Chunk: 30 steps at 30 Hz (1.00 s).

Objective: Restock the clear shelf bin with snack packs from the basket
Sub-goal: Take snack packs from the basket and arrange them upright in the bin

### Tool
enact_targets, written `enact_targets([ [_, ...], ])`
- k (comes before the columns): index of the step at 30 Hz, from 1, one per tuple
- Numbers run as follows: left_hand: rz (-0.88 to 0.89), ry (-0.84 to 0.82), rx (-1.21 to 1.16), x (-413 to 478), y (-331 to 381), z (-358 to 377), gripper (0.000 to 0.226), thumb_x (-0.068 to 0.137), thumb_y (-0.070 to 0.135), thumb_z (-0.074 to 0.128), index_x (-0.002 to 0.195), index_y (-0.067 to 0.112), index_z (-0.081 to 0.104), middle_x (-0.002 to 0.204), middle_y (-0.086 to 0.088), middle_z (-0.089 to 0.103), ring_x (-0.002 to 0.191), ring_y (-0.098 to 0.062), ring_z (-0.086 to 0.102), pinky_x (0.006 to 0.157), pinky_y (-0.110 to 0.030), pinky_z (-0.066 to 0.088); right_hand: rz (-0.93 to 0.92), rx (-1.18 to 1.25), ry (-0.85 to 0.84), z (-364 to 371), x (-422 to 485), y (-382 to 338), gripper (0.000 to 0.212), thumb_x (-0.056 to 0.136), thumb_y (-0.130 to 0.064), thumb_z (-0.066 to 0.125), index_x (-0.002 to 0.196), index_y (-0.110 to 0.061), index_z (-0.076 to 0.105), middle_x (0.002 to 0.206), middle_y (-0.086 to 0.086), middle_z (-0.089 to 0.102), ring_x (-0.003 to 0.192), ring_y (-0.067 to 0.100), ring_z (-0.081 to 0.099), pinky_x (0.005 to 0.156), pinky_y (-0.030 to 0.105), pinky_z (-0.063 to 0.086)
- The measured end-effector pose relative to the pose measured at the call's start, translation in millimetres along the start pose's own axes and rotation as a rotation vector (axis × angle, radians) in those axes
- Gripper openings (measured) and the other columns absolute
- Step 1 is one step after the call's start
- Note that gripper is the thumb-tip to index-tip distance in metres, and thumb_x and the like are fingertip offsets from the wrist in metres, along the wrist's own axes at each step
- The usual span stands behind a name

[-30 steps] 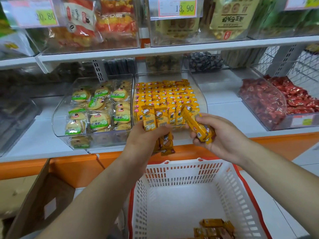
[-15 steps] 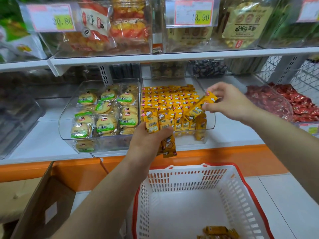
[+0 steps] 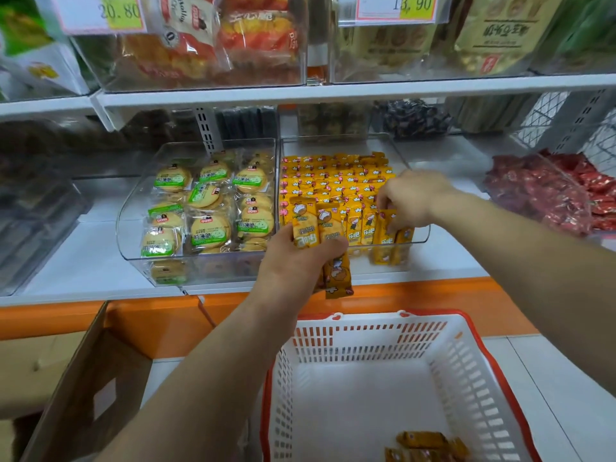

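The clear shelf bin point(image 3: 423, 236) is packed with rows of yellow snack packs point(image 3: 333, 181) lying flat and overlapping, their long axes running front to back, while the front row stands upright against the bin's front wall, long axes vertical. The right hand point(image 3: 411, 198) reaches over the bin's front right corner, fingers curled down and pinching the top of a single pack point(image 3: 386, 228) that stands on end in that front row, printed face towards the camera. The left hand point(image 3: 293, 258) hovers just in front of the bin's front left corner, clamped round a bunch of packs point(image 3: 311, 225); these point upwards out of the fist, fanned side by side, and one hangs below the fingers, tilted slightly. Below and in front of the bin sits a white basket point(image 3: 366, 335) with a red rim, holding a few loose packs point(image 3: 423, 443) at its near edge. Left of the bin, touching it, a matching bin holds round green-labelled biscuits point(image 3: 206, 208); to its right lie red-wrapped sweets point(image 3: 540, 195).
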State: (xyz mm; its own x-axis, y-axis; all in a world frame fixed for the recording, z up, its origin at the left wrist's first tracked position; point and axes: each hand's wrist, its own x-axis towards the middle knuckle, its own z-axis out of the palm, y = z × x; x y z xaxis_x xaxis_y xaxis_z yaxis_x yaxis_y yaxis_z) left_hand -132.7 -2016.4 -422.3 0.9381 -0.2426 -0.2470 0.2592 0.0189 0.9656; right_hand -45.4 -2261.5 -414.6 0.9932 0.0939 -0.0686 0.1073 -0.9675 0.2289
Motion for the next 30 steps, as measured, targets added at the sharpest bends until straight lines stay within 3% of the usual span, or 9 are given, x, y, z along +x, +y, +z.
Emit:
enact_targets([
  [3, -0.015, -0.016, -0.01, 1, 0, 1, 0.025, 0.087, 0.021, 0.08, 0.11, 0.018, 0.07, 0.103, -0.009, 0.08, 0.094, -0.029, 0.077, 0.087, -0.048, 0.062, -0.015, -0.088, 0.017, 5, -1, -2, 0.046, 0.07, -0.056, 0.081, 0.108, -0.035, 0.064, 0.102, -0.007, 0.065, 0.101, 0.019, 0.057, 0.063, 0.028, 0.04],
  [6, -0.05, -0.024, -0.056, 3, -1, 2, 0.025, 0.087, 0.015, 0.078, 0.111, 0.017, 0.069, 0.105, -0.011, 0.079, 0.092, -0.03, 0.078, 0.086, -0.048, 0.062, 0.01, 0.115, 0.016, -5, -15, 1, 0.05, 0.074, -0.048, 0.082, 0.116, -0.029, 0.063, 0.11, -0.004, 0.065, 0.101, 0.019, 0.057, 0.074, 0.034, 0.051],
  [8, -0.064, -0.033, -0.063, 3, -2, 4, 0.028, 0.087, 0.011, 0.077, 0.114, 0.016, 0.069, 0.107, -0.011, 0.078, 0.094, -0.032, 0.077, 0.09, -0.052, 0.061, 0.031, 0.315, 0.077, -15, -36, 3, 0.045, 0.074, -0.043, 0.083, 0.113, -0.028, 0.065, 0.107, -0.005, 0.066, 0.093, 0.016, 0.058, 0.077, 0.035, 0.053],
  [12, -0.055, -0.099, -0.045, -1, -6, 10, 0.032, 0.087, 0.011, 0.078, 0.117, 0.016, 0.069, 0.111, -0.009, 0.078, 0.102, -0.034, 0.075, 0.096, -0.056, 0.057, 0.037, 1.003, 0.237, -14, -99, -12, 0.021, 0.077, -0.031, 0.083, 0.094, -0.028, 0.071, 0.084, -0.008, 0.071, 0.069, 0.014, 0.064, 0.057, 0.014, 0.045],
  [15, -0.054, -0.156, -0.071, -7, -9, 18, 0.032, 0.089, 0.012, 0.076, 0.119, 0.015, 0.068, 0.111, -0.008, 0.078, 0.099, -0.029, 0.077, 0.089, -0.051, 0.061, 0.018, 1.434, 0.172, -5, -136, -38, 0.029, 0.085, -0.02, 0.077, 0.111, -0.026, 0.066, 0.088, -0.006, 0.071, 0.069, 0.014, 0.064, 0.056, 0.025, 0.052],
  [19, -0.037, -0.194, -0.112, -13, -10, 30, 0.03, 0.093, 0.01, 0.07, 0.123, 0.011, 0.065, 0.112, -0.011, 0.078, 0.099, -0.029, 0.077, 0.079, -0.038, 0.063, 0.046, 1.489, 0.148, 3, -153, -62, 0.062, 0.077, -0.021, 0.083, 0.131, -0.031, 0.053, 0.105, -0.001, 0.059, 0.069, 0.013, 0.065, 0.063, 0.032, 0.059],
  [23, -0.059, -0.221, -0.199, -15, -9, 36, 0.029, 0.095, 0.008, 0.066, 0.124, 0.009, 0.065, 0.113, -0.013, 0.077, 0.099, -0.03, 0.077, 0.073, -0.035, 0.064, 0.051, 1.512, 0.102, 3, -157, -60, 0.074, 0.076, -0.02, 0.084, 0.135, -0.044, 0.047, 0.114, -0.002, 0.058, 0.079, 0.025, 0.071, 0.068, 0.038, 0.061],
  [26, -0.045, -0.178, -0.162, -14, -9, 38, 0.025, 0.094, 0.011, 0.069, 0.118, 0.012, 0.068, 0.106, -0.01, 0.079, 0.09, -0.025, 0.078, 0.067, -0.031, 0.062, 0.077, 1.629, 0.079, 6, -156, -58, 0.066, 0.079, -0.012, 0.082, 0.131, -0.041, 0.055, 0.114, 0.002, 0.063, 0.081, 0.023, 0.073, 0.065, 0.032, 0.059],
  [30, 0.035, -0.021, -0.092, -4, -7, 29, 0.023, 0.095, 0.012, 0.07, 0.118, 0.011, 0.066, 0.11, -0.011, 0.077, 0.099, -0.028, 0.076, 0.078, -0.039, 0.062, 0.1, 1.638, 0.096, 9, -151, -49, 0.042, 0.083, -0.005, 0.075, 0.111, -0.035, 0.071, 0.104, -0.005, 0.075, 0.077, 0.01, 0.07, 0.062, 0.026, 0.053],
])
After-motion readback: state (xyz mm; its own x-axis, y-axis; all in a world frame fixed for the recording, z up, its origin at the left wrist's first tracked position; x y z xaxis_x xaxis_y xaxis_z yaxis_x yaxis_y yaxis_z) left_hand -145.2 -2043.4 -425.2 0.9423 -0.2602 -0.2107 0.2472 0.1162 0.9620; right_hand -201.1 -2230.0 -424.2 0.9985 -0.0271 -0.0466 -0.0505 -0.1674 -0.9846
